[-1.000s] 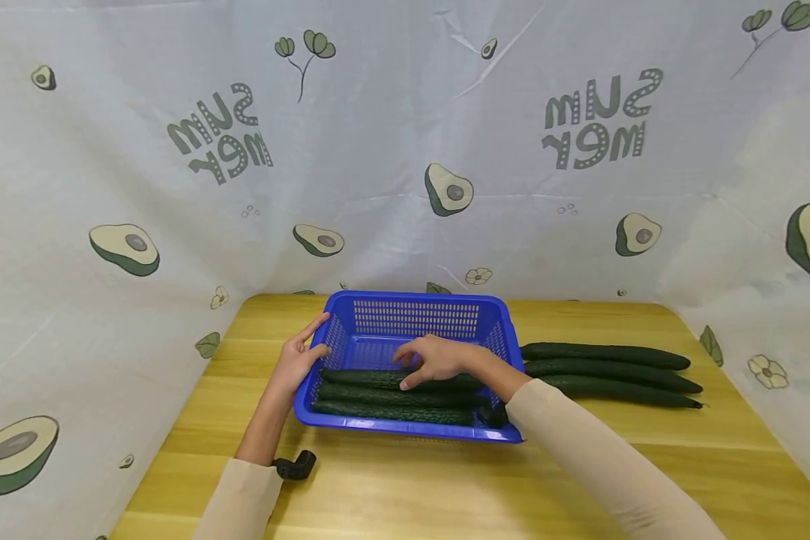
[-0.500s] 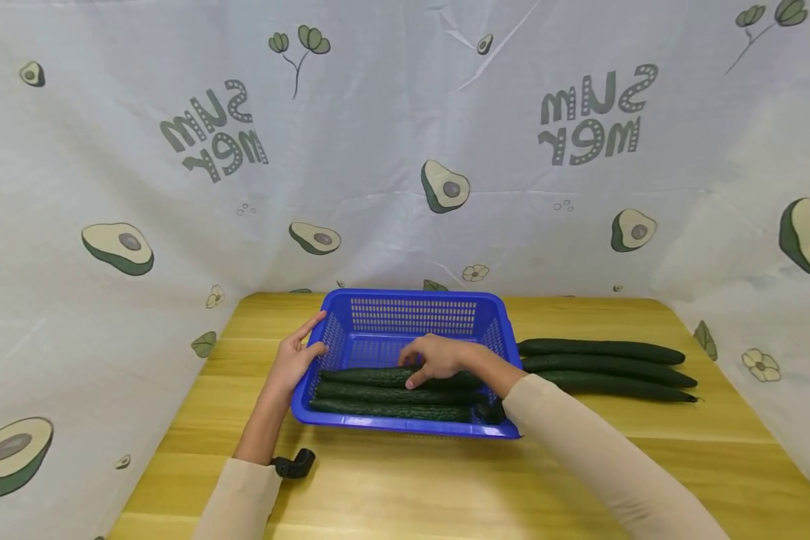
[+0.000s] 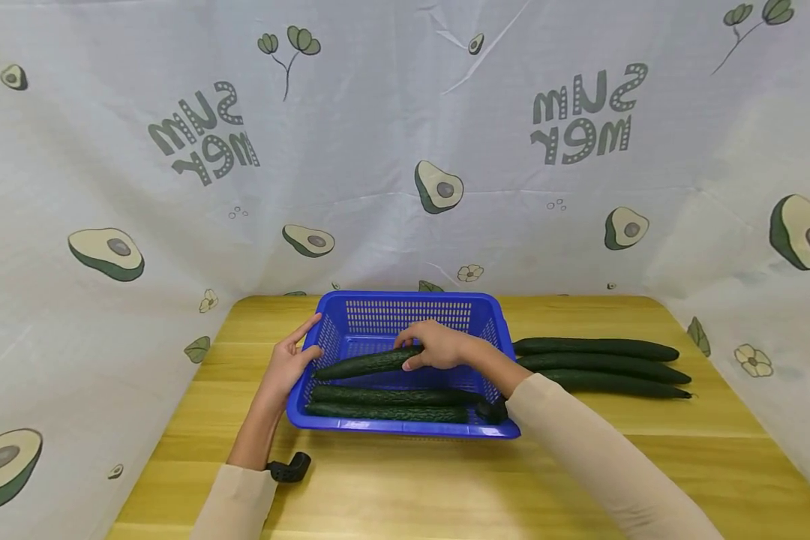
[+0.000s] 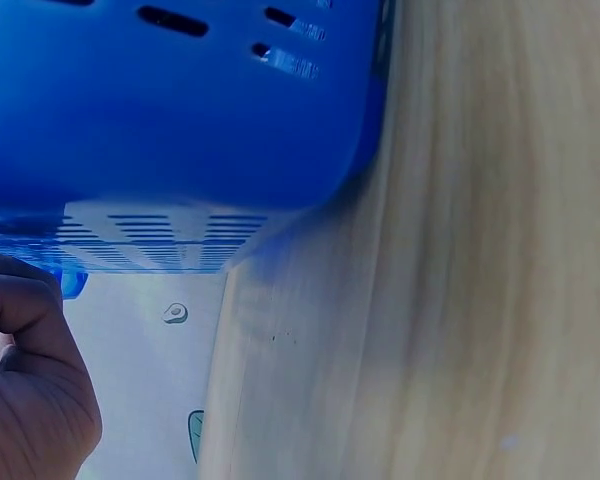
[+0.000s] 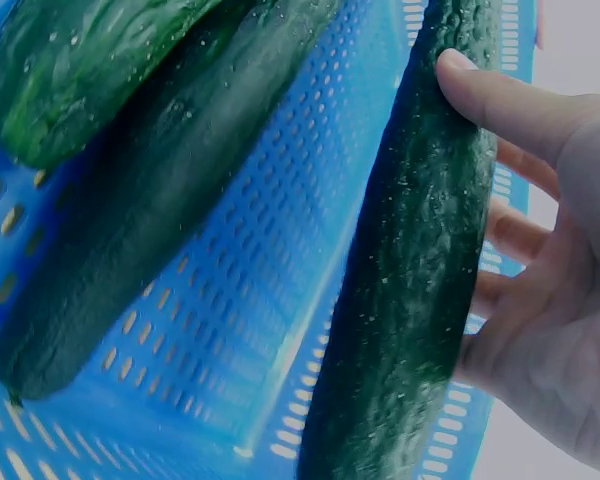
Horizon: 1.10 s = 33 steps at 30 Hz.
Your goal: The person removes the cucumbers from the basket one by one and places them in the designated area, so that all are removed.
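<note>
In the head view, my right hand (image 3: 441, 346) holds a dark green cucumber (image 3: 364, 365) by its right part. It tilts above the basket floor, its left end lower. The right wrist view shows the thumb (image 5: 510, 100) on one side of the cucumber and the fingers on the other. Two more cucumbers (image 3: 398, 396) lie side by side along the front of the blue plastic basket (image 3: 405, 430). My left hand (image 3: 286, 370) grips the basket's left rim, thumb at the inner side. In the left wrist view, that hand (image 4: 30, 370) shows curled near the basket's edge.
Three long cucumbers (image 3: 604, 364) lie together on the wooden table (image 3: 391, 495), right of the basket. A black wrist mount (image 3: 290, 468) sits at the left sleeve. A white curtain (image 3: 378, 150) printed with avocados hangs behind and around the table.
My right hand has taken hold of the rearmost cucumber in the basket and raised it off the row. The left hand stays on the rim.
</note>
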{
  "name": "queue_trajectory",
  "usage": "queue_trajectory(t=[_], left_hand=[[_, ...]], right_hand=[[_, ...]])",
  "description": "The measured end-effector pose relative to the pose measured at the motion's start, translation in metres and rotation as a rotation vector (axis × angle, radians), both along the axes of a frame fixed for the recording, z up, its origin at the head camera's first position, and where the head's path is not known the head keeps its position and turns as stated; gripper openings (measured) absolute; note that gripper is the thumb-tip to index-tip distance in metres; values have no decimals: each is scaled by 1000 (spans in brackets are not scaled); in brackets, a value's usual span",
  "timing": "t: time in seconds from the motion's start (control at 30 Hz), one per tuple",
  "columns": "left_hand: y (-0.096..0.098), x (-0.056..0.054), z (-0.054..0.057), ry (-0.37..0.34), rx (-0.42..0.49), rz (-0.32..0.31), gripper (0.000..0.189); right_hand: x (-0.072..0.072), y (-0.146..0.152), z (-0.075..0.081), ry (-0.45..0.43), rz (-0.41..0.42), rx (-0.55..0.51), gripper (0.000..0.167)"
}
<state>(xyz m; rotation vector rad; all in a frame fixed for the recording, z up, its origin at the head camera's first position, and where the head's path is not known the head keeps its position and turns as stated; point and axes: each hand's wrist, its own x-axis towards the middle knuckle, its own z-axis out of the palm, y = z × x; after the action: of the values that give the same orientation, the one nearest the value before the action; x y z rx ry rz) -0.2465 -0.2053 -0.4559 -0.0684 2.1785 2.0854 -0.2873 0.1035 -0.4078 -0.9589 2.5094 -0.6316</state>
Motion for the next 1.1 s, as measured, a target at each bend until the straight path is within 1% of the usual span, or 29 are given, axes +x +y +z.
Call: queue_trajectory(t=[0.13, 0.3, 0.43, 0.53, 0.7, 0.77, 0.9, 1.1], left_hand=[[2, 0, -1, -2, -6, -5, 67], [3, 1, -2, -3, -4, -10, 67], [2, 0, -1, -8, -3, -11, 67], [1, 0, 1, -9, -1, -4, 68], [0, 1, 5, 5, -12, -8, 68], [0, 1, 5, 11, -14, -18, 67], [-1, 2, 4, 15, -16, -32, 67], [0, 3, 4, 17, -25, -31, 67]], right_hand=[[1, 6, 5, 38, 6, -14, 35], [5, 12, 14, 67, -10, -46, 36], [9, 17, 25, 103, -8, -65, 36], [13, 23, 34, 112, -15, -85, 37], [19, 36, 47, 126, -51, -118, 38], [22, 43, 49, 144, -66, -120, 38], [26, 61, 50, 152, -98, -133, 40], [32, 88, 48, 158, -137, -153, 42]])
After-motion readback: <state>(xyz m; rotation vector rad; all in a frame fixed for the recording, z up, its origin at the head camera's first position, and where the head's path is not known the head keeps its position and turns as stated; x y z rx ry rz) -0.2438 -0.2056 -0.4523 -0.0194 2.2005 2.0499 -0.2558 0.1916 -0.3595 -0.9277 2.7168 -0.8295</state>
